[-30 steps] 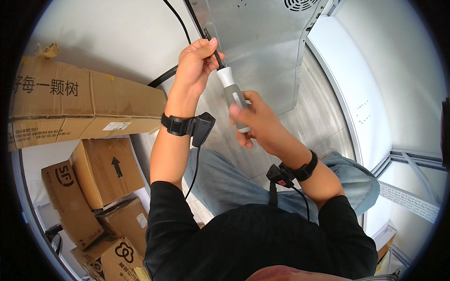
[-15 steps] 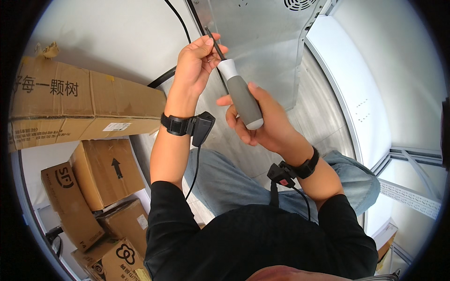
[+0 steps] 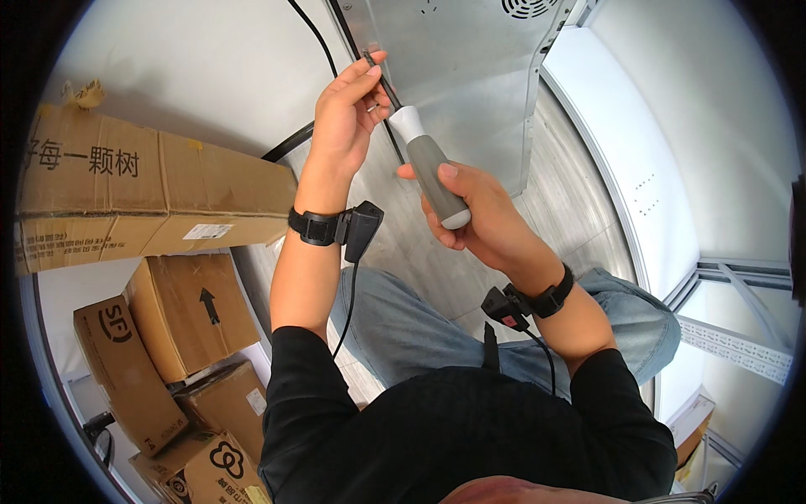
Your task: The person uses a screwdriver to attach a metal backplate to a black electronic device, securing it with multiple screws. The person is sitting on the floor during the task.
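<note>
A screwdriver (image 3: 436, 172) with a grey and white handle and a dark shaft slants up and left toward a metal panel (image 3: 457, 92). My right hand (image 3: 480, 206) is wrapped round the lower handle, thumb on top. Around the shaft, close to the tip, the fingers of my left hand (image 3: 346, 105) are pinched. The tip points at the panel's left edge; whether it touches a screw there is too small to tell. Both wrists carry black straps with small cabled devices.
A long cardboard box (image 3: 159, 181) lies at the left, above several smaller cartons (image 3: 195, 315). A black cable (image 3: 315, 34) hangs by the white wall near the panel. Round vent slots (image 3: 529, 7) show at the panel's top. A white frame (image 3: 600, 151) curves along the right.
My right thumb and fingers have shifted on the screwdriver's handle and closed more round it. Handle and left hand have moved only slightly.
</note>
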Demonstrator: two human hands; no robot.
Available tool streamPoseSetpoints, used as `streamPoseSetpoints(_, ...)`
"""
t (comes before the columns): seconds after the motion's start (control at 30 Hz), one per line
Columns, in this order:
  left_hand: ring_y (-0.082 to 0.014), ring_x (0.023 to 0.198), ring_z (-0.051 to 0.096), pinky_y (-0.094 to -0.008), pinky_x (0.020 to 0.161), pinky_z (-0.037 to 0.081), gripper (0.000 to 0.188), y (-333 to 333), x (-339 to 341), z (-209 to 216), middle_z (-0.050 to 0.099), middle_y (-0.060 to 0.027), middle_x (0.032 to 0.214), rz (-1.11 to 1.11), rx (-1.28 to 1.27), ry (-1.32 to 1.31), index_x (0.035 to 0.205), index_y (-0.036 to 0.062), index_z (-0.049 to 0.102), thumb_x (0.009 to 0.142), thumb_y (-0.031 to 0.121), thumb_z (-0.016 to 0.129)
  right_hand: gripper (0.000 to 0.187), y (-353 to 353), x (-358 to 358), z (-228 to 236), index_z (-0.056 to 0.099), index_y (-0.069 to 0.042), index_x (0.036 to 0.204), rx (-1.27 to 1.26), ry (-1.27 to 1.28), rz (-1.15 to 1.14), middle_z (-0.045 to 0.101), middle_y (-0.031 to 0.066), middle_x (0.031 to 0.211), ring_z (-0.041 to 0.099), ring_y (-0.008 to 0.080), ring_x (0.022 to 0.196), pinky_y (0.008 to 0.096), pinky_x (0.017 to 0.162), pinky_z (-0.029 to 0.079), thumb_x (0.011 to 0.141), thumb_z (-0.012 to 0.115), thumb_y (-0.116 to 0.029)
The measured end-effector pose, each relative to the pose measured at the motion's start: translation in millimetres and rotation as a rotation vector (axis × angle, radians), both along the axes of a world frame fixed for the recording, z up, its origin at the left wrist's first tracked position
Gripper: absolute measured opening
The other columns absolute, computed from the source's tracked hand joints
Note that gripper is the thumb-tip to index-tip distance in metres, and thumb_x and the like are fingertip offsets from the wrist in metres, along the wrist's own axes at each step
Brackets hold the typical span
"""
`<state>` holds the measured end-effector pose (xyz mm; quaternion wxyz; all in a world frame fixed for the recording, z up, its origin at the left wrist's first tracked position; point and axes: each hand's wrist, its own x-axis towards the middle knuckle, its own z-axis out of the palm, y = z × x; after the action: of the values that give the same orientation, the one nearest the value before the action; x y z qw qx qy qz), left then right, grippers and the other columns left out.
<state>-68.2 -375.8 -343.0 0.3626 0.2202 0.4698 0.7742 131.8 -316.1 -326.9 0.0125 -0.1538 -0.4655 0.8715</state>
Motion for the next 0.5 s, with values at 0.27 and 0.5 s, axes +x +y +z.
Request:
streamPoseSetpoints(0.27,-0.0078,0.066,0.055,-0.0218,0.06,0.047,0.031,-0.4,-0.7,-1.8,0.06,-0.0034,0.078,0.01,0.035,-0.027,0.12,-0.0011,0.056,0.092,0.011,0.055,0.044,0.0,2.5,-6.6,0.051,0.002,0.124,-0.019,0.038,-0.034,0.05,0.0016,0.067,0.043,0.0091,0.05,0.0237,0.045,0.032,0.097,0.044,-0.032)
streamPoseSetpoints(0.5,-0.0079,0.064,0.055,-0.0215,0.059,0.046,0.029,4.4,-0.1,-1.9,0.06,-0.0022,0.075,0.063,0.025,-0.031,0.117,-0.0014,0.058,0.09,0.008,0.056,0.045,2.2,5.2,0.1,0.049,0.005,0.124,-0.078,0.019,-0.042,0.05,0.002,0.067,0.044,0.009,0.052,0.0237,0.046,0.032,0.098,0.043,-0.031)
